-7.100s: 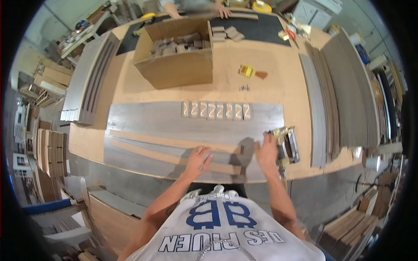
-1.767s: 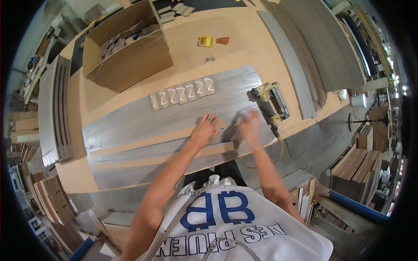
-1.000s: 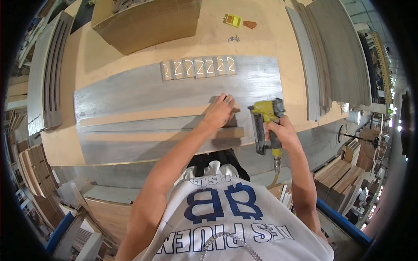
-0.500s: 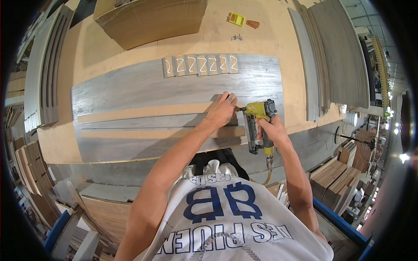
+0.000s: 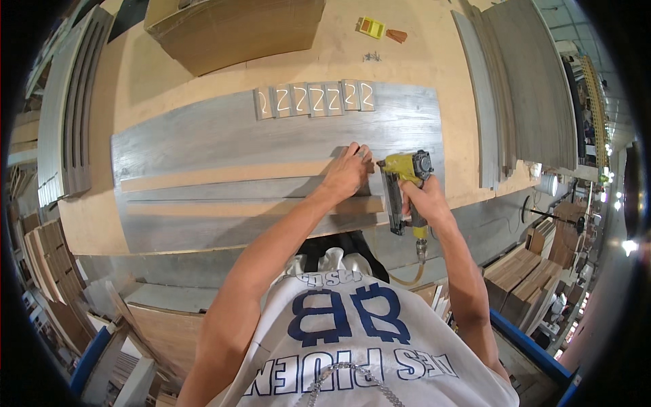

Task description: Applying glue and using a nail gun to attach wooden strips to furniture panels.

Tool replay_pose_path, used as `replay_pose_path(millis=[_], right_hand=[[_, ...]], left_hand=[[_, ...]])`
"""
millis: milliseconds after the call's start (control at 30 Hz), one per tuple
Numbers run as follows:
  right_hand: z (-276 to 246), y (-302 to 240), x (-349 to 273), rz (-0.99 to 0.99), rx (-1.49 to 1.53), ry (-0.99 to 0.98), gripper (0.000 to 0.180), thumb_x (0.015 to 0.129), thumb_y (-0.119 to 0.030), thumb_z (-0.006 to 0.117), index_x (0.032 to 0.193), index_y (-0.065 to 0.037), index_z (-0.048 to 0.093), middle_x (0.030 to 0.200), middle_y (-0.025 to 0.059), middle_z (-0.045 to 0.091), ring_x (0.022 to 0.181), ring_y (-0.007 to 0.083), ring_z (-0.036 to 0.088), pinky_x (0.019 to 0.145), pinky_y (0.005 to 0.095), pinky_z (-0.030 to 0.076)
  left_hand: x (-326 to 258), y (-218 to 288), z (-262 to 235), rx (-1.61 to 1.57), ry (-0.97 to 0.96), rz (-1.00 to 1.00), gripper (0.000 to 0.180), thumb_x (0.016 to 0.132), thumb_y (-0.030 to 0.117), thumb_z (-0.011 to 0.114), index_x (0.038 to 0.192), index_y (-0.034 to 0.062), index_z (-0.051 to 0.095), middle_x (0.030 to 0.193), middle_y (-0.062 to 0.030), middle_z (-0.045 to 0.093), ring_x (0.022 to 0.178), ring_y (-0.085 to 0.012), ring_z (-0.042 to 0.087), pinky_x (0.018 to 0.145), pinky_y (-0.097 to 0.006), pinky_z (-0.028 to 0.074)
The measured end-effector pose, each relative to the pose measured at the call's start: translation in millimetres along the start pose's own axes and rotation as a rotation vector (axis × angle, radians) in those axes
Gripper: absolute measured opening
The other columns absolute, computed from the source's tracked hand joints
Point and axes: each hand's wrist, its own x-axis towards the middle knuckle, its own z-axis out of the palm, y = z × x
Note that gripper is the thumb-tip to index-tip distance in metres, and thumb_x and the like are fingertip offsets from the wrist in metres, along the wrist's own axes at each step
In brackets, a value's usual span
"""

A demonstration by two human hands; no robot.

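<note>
Workbench (image 5: pixel 420 74) below, right hand (image 5: pixel 428 199) clamps a nail gun (image 5: pixel 401 165) just beside the left hand (image 5: pixel 348 173), curled over a strip (image 5: pixel 271 171), grip unclear; a slip could pierce that hand.

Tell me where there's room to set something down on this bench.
Bare bench between the orange pieces and right board stack; more between the left board stack and cardboard box; also the grey board left of the white-marked blocks. Crowded: around the left hand, right hand, nail gun and wooden strips.
</note>
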Motion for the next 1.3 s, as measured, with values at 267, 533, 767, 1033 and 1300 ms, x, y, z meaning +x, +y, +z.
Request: replay_pose_path(millis=[267, 533, 767, 1033, 1300], right_hand=[[2, 4, 9, 0.026, 0.01, 0.042, 0.03, 0.09, -0.021, 0.065, 0.072, 0.003, 0.064, 0.055, 0.0086, 0.061, 0.047, 0.0189, 0.063, 0.047, 0.0337, 0.051], [6, -1, 3, 0.052, -0.008, 0.077, 0.029, 0.09, -0.019, 0.065, 0.072, 0.003, 0.063, 0.057, 0.0075, 0.059, 0.047, 0.0187, 0.062, 0.046, 0.0332, 0.05], [2, 16, -25, -0.023, 0.253, 0.113, 0.022, 0.091, -0.014, 0.064, 0.078, 0.003, 0.063, 0.058, 0.0071, 0.06, 0.047, 0.0167, 0.06, 0.046, 0.0323, 0.049], [36, 28, -45, 0.014, 0.229, -0.008, 0.015, 0.09, -0.012, 0.065, 0.091, 0.004, 0.065, 0.06, 0.0058, 0.061, 0.048, 0.0151, 0.062, 0.047, 0.0305, 0.05], [52, 15, -37, 0.037, 0.218, 0.043, 0.016, 0.09, -0.013, 0.065, 0.095, 0.003, 0.066, 0.059, 0.0046, 0.06, 0.048, 0.0141, 0.062, 0.047, 0.0304, 0.049]], left_hand=[[3, -1, -2, 0.052, -0.03, 0.02, 0.046, 0.079, 0.017, 0.075, 0.115, -0.0099, 0.064, 0.112, -0.0132, 0.055, 0.11, -0.0319, 0.048, 0.096, -0.041, 0.046], [2, -3, 4, 0.097, -0.031, 0.03, 0.048, 0.079, 0.018, 0.075, 0.118, -0.0074, 0.063, 0.114, -0.0135, 0.055, 0.111, -0.0323, 0.049, 0.097, -0.041, 0.045], [-25, -7, -39, 0.249, -0.104, -0.129, 0.059, 0.084, 0.031, 0.073, 0.129, -0.0033, 0.056, 0.125, -0.0131, 0.056, 0.119, -0.0319, 0.048, 0.101, -0.043, 0.039], [-28, -17, -41, 0.229, -0.162, -0.112, 0.056, 0.088, 0.037, 0.07, 0.13, 0.001, 0.058, 0.126, -0.0103, 0.056, 0.12, -0.0285, 0.047, 0.101, -0.042, 0.04], [-27, -17, -34, 0.306, -0.178, -0.107, 0.054, 0.09, 0.038, 0.067, 0.131, 0.0026, 0.059, 0.125, -0.0077, 0.056, 0.117, -0.0258, 0.048, 0.097, -0.04, 0.04]])
